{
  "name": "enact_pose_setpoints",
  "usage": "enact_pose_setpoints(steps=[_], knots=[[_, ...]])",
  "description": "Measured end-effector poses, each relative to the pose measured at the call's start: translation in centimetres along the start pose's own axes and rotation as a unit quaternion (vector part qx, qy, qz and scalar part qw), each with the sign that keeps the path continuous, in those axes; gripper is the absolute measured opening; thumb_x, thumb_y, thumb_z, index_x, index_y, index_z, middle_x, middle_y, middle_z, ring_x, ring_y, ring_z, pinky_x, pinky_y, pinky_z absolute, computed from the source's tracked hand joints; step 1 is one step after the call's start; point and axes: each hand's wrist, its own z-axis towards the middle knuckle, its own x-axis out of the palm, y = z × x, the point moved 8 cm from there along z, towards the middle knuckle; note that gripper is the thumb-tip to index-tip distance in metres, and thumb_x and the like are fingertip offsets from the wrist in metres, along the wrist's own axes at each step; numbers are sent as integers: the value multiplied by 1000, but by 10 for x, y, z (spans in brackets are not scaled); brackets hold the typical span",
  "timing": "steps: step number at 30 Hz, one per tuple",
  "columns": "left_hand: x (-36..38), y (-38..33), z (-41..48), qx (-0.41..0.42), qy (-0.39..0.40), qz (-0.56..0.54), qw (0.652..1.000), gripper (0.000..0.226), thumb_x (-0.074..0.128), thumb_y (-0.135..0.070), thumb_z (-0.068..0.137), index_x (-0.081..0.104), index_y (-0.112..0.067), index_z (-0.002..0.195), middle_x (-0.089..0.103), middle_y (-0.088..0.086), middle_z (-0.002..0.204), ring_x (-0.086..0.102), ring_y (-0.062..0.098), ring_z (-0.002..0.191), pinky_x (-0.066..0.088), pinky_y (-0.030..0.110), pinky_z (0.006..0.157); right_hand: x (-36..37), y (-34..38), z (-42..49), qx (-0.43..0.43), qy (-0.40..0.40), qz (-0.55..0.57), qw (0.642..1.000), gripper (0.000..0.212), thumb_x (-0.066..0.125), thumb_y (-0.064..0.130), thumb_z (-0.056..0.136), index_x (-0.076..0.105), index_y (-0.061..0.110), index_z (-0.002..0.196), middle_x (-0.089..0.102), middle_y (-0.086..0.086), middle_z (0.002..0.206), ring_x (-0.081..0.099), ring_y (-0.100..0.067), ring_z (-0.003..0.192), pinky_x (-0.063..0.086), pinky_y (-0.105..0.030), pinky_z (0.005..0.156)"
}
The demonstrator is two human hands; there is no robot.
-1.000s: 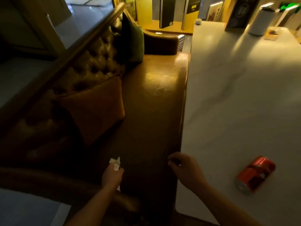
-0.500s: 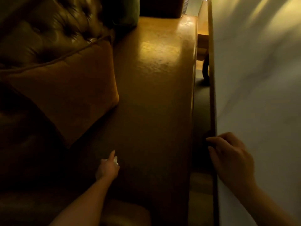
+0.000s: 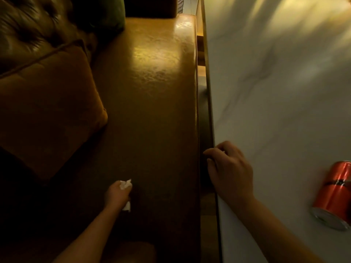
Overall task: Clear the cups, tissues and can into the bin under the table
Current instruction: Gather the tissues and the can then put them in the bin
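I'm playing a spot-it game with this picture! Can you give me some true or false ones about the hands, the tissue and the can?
1. The left hand is closed around a white tissue. True.
2. The red can stands upright. False: it lies on its side on the table.
3. The right hand holds the can. False: it rests at the table's edge, apart from the can.
4. The left hand is over the brown sofa seat. True.
5. The bin is in plain view. False: no bin shows.
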Motion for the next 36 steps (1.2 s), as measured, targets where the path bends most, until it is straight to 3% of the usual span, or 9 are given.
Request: enact_pose_setpoints(steps=[2, 5, 7, 9, 12, 16, 22, 29, 36], knots=[[8, -21, -25, 2, 27, -73, 997, 18, 60, -19, 92, 56, -19, 110, 63, 14, 104, 65, 26, 75, 54, 41, 71, -1, 1, 0, 2, 8, 5, 1000, 16, 66, 20, 77, 68, 27, 91, 58, 2, 90, 58, -19, 85, 46, -29, 63], [14, -52, -61, 32, 54, -115, 991, 34, 63, -19, 90, 54, -9, 121, 63, 13, 97, 64, 22, 71, 48, 36, 60, -3, 1, 1, 3, 54, 34, 998, 13, 64, 27, 79, 67, 26, 92, 57, 2, 92, 58, -19, 87, 49, -31, 67], [11, -77, -90, 49, 58, -144, 987, 38, 66, -23, 87, 51, -14, 121, 63, 15, 97, 61, 21, 72, 47, 35, 60, -7, 1, 0, 12, 100, 90, 991, 19, 65, 26, 80, 67, 24, 98, 57, 1, 96, 59, -20, 91, 50, -32, 74], [9, -100, -119, 60, 61, -165, 983, 62, 66, -32, 87, 40, -16, 140, 64, 15, 96, 60, 22, 76, 47, 34, 62, -24, -3, -5, 39, 122, 161, 979, 22, 66, 24, 81, 67, 23, 103, 60, 1, 98, 61, -18, 88, 51, -32, 78], [11, -140, -175, 112, 79, -191, 972, 33, 58, -36, 91, 60, -12, 114, 60, 13, 84, 55, 21, 69, 45, 34, 60, -69, -24, -21, 66, 87, 181, 977, 20, 65, 22, 83, 68, 22, 102, 64, 3, 95, 62, -14, 80, 53, -32, 75], [29, -186, -248, 185, 88, -195, 959, 15, 53, -24, 95, 59, -13, 88, 53, 8, 69, 49, 19, 58, 42, 32, 55, -130, -83, -43, 133, 22, 146, 980, 19, 68, 16, 81, 69, 20, 99, 65, -2, 92, 63, -21, 82, 54, -36, 75], [78, -232, -310, 222, 140, -193, 946, 14, 51, -14, 96, 65, -10, 96, 52, 7, 63, 46, 14, 49, 40, 28, 47, -191, -154, -72, 212, -55, 17, 976, 26, 71, 23, 75, 68, 21, 100, 62, -5, 100, 54, -31, 101, 50, -37, 81], [113, -258, -338, 211, 155, -189, 946, 18, 53, -19, 97, 68, -13, 91, 54, 9, 70, 50, 17, 57, 45, 29, 52, -160, -196, -88, 338, 57, 24, 939, 76, 67, 58, 74, 37, 25, 136, 32, -11, 138, 39, -38, 120, 45, -45, 94], [129, -261, -351, 159, 170, -188, 954, 16, 55, -23, 92, 69, -14, 92, 55, 10, 71, 51, 19, 58, 43, 28, 52, -141, -215, -91, 398, 66, 109, 909, 85, 69, 36, 72, 22, 19, 141, 30, -18, 141, 42, -43, 117, 42, -44, 96]])
